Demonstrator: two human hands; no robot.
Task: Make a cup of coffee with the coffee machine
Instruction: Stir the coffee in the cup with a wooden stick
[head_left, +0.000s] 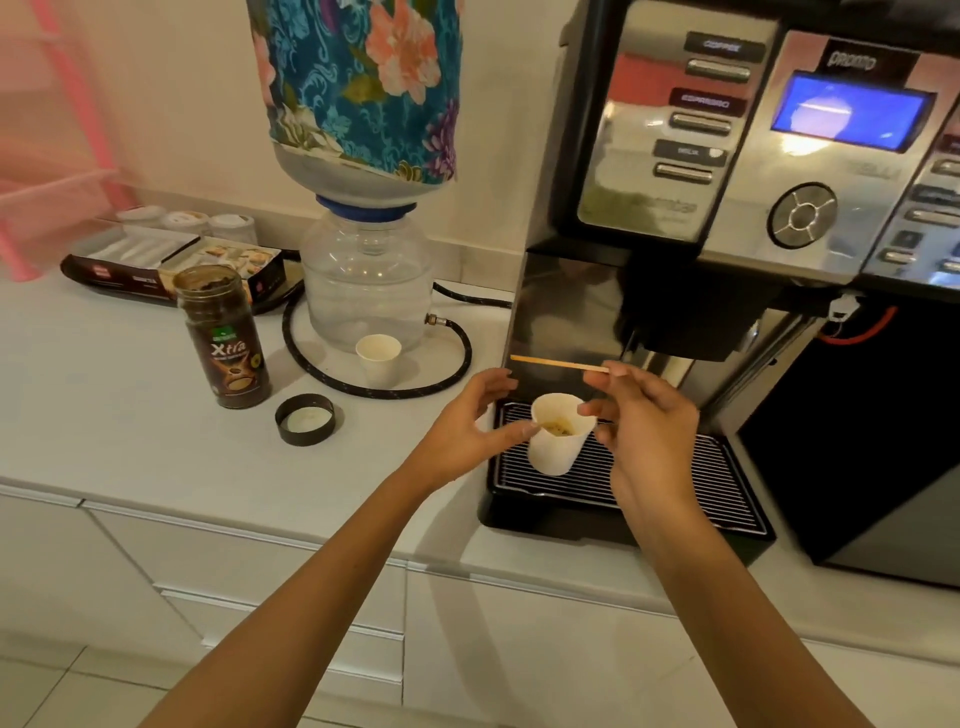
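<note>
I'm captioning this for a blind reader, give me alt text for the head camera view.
Two hands hold a paper cup with coffee powder inside above the coffee machine's drip tray; the right hand also pinches a wooden stirrer. An open instant coffee jar stands on the counter.

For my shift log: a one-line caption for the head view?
Left hand steadies a paper cup on the coffee machine's drip tray while right hand holds a wooden stirrer.
</note>
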